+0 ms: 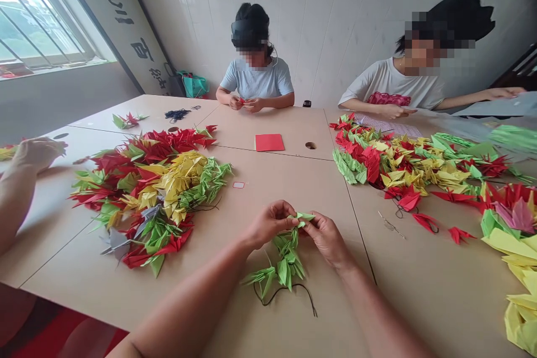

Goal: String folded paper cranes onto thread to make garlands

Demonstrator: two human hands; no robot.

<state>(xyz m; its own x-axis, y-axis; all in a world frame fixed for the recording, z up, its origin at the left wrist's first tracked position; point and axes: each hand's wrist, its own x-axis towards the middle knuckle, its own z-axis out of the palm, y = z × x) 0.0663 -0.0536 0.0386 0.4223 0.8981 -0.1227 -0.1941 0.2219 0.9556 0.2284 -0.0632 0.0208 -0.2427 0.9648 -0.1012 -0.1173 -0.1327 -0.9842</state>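
My left hand and right hand pinch a green paper crane. Below lie more cranes, apparently threaded on black cord.

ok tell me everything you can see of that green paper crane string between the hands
A strand of light green folded paper cranes lies bunched on the beige tabletop, its cranes overlapping, pointed wings splayed, the paper matte. Its top end is lifted, held between the left hand and the right hand. A thin dark cord trails from its lower end in a loose curve across the table.
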